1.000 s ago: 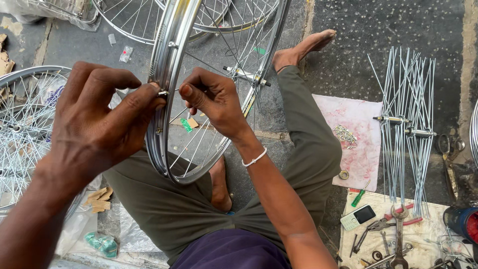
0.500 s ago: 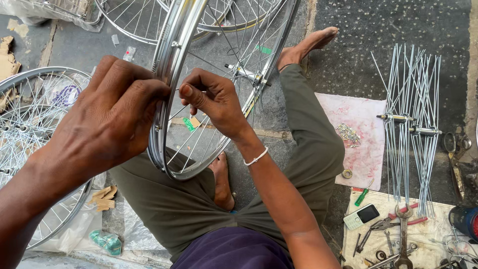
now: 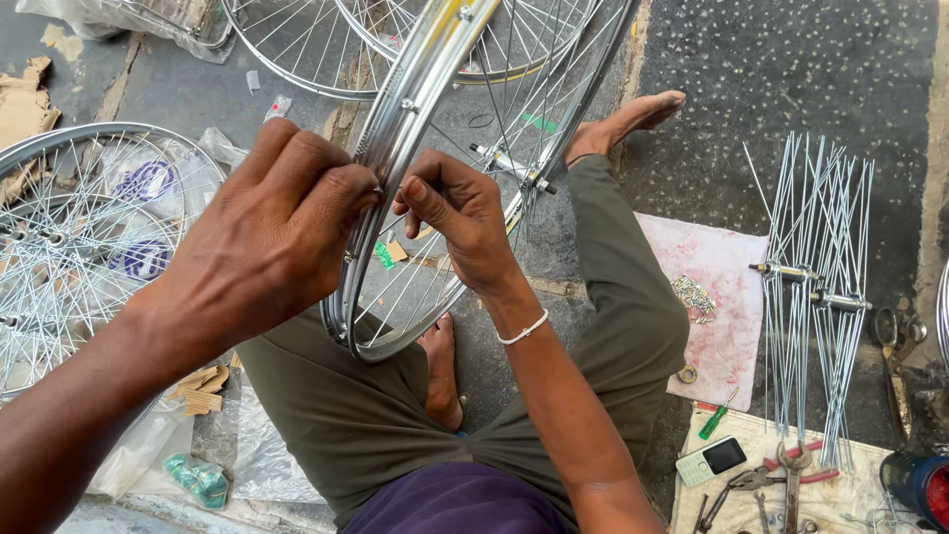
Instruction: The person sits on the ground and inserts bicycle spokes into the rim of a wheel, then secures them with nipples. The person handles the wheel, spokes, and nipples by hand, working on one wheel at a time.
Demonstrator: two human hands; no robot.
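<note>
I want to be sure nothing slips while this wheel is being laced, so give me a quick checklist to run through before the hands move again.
1. Rim steadied: left hand grips its edge, lower end rests on the lap. Ok.
2. Right hand at the rim: fingertips pinch beside the left thumb. Ok.
3. Small part held between the fingers: hidden. Cannot tell.
4. Hub in place among the spokes. Ok.
5. Loose spoke bundles within sight on the right. Ok.
6. Green screwdriver and pliers lie beside the right leg. Ok.
</note>
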